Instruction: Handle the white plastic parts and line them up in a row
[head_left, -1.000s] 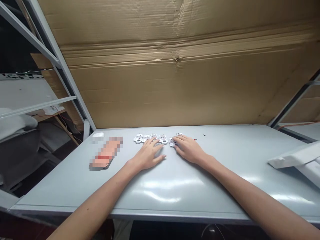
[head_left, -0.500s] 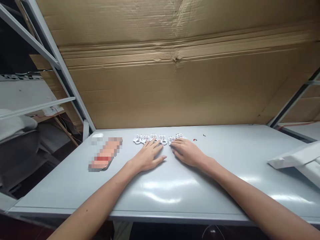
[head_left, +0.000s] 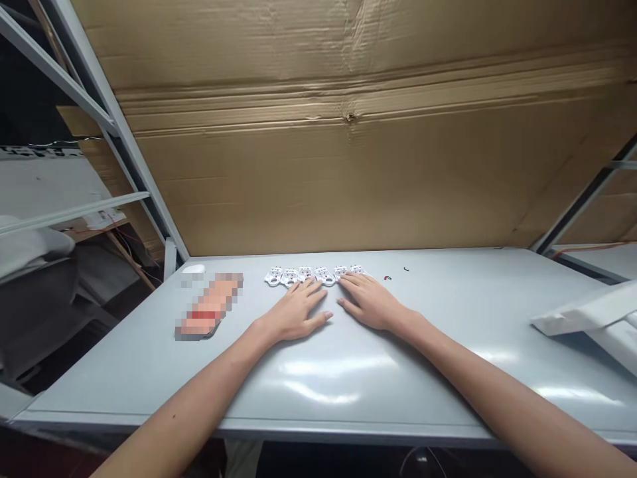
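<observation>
Several small white parts (head_left: pixel 274 276), each with a round hole and little dark and red details, lie side by side in a row toward the back of the grey tabletop (head_left: pixel 318 398). My left hand (head_left: pixel 293 312) rests palm down just in front of the row, fingers spread, its fingertips at the near edge of the middle parts. Palm down too, my right hand (head_left: pixel 371 300) has its fingers stretched out at the right end, partly covering the last white parts (head_left: pixel 356 269). Neither hand grips anything.
A pixelated orange-pink flat object (head_left: pixel 212 309) lies at the left, with a small white object (head_left: pixel 194 269) behind it. Tiny dark and red bits (head_left: pixel 387 278) sit right of the row. White wrapping (head_left: pixel 587 312) lies at the right edge; cardboard (head_left: pixel 348 186) stands behind.
The right end of the row has straightened, with its parts closer to the others. My right hand has shifted slightly and its thumb has moved left; my left hand is nearly still.
</observation>
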Demonstrator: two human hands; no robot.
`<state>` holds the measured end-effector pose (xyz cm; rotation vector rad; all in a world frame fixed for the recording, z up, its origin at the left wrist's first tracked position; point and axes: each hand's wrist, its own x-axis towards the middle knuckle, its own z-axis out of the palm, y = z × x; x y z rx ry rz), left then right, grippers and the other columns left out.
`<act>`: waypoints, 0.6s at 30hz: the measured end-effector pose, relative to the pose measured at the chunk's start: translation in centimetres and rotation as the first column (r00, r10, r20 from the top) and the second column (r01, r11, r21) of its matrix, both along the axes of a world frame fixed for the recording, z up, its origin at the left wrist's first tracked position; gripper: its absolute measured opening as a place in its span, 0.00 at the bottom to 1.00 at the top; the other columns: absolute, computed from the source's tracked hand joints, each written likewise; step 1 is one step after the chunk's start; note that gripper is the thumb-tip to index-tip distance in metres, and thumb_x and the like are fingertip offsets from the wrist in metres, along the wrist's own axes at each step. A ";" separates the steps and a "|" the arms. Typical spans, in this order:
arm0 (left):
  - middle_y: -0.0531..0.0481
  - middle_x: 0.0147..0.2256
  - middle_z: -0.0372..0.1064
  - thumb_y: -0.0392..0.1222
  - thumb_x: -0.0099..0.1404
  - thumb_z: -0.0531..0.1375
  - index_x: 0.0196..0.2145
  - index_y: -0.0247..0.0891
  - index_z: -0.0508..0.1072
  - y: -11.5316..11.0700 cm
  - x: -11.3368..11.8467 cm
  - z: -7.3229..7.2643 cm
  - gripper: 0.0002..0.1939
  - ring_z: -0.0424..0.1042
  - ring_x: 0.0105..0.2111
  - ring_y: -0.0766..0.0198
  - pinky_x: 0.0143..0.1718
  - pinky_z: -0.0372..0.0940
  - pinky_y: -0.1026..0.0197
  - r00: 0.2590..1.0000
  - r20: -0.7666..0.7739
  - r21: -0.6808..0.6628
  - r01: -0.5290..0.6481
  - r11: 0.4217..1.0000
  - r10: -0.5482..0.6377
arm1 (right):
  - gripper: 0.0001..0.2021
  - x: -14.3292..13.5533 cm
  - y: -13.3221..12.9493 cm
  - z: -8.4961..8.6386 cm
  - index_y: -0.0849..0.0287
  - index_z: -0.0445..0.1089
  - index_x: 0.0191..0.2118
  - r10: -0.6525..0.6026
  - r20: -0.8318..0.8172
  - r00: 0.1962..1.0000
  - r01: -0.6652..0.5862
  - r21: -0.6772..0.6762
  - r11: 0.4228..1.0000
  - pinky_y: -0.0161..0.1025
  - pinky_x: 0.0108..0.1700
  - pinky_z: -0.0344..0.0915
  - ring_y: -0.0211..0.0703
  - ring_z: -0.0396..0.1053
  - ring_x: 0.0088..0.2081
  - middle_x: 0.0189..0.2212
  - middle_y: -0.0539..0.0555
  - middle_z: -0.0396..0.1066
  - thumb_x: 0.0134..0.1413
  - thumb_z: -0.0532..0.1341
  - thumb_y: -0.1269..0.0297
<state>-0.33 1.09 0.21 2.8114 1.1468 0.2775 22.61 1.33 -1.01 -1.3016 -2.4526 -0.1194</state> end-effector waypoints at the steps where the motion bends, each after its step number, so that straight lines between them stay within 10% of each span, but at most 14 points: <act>1: 0.40 0.68 0.47 0.60 0.73 0.46 0.65 0.37 0.59 0.0 0.0 -0.1 0.32 0.42 0.68 0.46 0.66 0.44 0.41 1.000 0.008 0.001 0.008 1.000 -0.008 | 0.19 0.1 0.1 0.0 0.62 0.68 0.56 0.010 -0.008 1.000 -0.010 -0.009 1.000 0.56 0.61 0.59 0.58 0.63 0.59 0.57 0.66 0.68 0.64 0.54 0.60; 18: 0.36 0.67 0.46 0.60 0.73 0.46 0.65 0.33 0.58 -0.1 0.1 0.1 0.33 0.42 0.69 0.46 0.67 0.38 0.42 0.999 -0.035 0.006 0.002 1.000 -0.002 | 0.21 0.7 0.3 0.8 0.58 0.65 0.59 0.155 -0.124 0.980 -0.169 -0.110 0.979 0.55 0.61 0.60 0.56 0.62 0.61 0.58 0.61 0.68 0.66 0.53 0.56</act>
